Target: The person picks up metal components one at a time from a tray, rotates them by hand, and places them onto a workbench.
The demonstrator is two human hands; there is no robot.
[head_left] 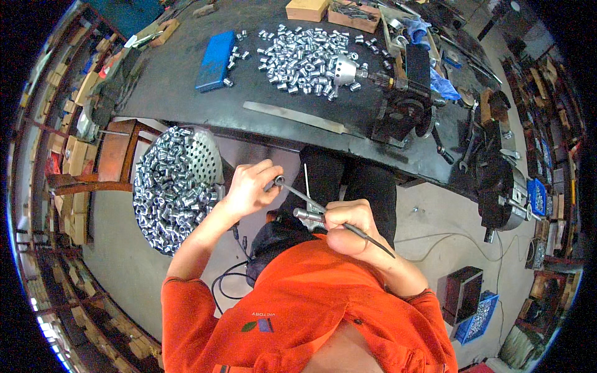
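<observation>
Head view: a person's left hand [252,188] pinches a small grey cylindrical metal sleeve [279,180], while the right hand [349,222] wraps around a slim dark metal rod [359,232] whose far end meets the sleeve. The piece looks light, stiff and probably slick, best held by its outer wall. Left of the hands, a perforated silvery basket [206,158] brims with shiny metal fittings [171,199]; beyond, the black desk [177,68] carries a flat blue rectangular block [216,61].

Soft, bright light with glints on metal pieces [305,59], bowed edges and black, speckled corners.
</observation>
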